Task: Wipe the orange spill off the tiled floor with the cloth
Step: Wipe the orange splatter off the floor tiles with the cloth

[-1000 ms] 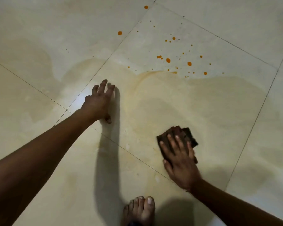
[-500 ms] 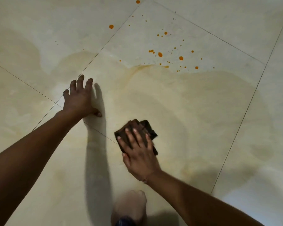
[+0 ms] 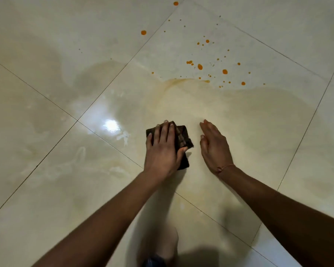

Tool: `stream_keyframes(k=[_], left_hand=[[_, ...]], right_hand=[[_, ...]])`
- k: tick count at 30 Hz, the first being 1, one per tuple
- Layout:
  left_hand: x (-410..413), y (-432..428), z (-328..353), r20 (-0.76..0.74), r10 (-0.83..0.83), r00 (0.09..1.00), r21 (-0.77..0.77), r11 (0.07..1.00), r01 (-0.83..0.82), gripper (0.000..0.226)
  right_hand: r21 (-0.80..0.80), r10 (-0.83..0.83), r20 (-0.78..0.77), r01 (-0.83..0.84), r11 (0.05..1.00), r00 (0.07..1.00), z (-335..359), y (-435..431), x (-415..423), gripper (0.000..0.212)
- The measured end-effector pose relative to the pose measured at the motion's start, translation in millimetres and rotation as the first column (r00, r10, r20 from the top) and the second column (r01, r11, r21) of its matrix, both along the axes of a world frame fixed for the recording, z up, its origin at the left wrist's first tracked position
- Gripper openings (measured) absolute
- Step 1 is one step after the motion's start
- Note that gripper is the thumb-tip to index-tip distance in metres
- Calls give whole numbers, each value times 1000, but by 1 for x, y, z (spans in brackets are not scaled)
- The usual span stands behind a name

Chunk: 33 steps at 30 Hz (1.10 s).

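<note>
A dark brown folded cloth (image 3: 182,136) lies on the cream tiled floor (image 3: 46,170) in the middle of the view. My left hand (image 3: 162,151) presses down on it, fingers spread over the top and thumb hooked round its right edge. My right hand (image 3: 213,147) rests just right of the cloth, fingers together, holding nothing and apart from the cloth. Orange drops (image 3: 200,66) are scattered on the tile beyond the hands, with single drops (image 3: 143,32) further left. A pale orange smear (image 3: 183,81) marks the edge of a wet film between the drops and my hands.
My bare foot (image 3: 162,245) shows blurred at the bottom centre, between my forearms. A bright light reflection (image 3: 110,125) sits on the wet tile left of the cloth. Grout lines cross the floor diagonally.
The cloth has passed from my right hand to my left. My left hand came off the floor at the left and onto the cloth; my right hand let go and moved aside to the right.
</note>
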<state>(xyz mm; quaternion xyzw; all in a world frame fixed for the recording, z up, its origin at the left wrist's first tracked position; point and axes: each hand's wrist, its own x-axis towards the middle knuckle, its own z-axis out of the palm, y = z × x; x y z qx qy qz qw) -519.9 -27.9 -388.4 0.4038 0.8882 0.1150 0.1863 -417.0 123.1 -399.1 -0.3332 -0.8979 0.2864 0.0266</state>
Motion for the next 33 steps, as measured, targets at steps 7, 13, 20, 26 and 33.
stream_keyframes(k=[7,13,20,26,33], left_hand=[[-34,-87,-24,-196,-43,980,-95,995,24,75],[-116,4,-21,-216,220,951,-32,972,-232,73],[-72,-92,-17,-231,-112,966,-77,992,97,72],[-125,41,-27,-241,101,965,-50,992,-116,73],[-153,-47,-21,-245,-74,967,-105,993,50,72]], right_hand=[[184,62,204,-101,978,977,-10,-19,-10,55],[158,88,227,-126,979,970,-4,-13,-19,52],[149,180,147,-202,968,973,4,20,-15,46],[237,170,128,-197,951,977,-12,19,-34,39],[233,74,240,-132,963,968,-3,52,-36,47]])
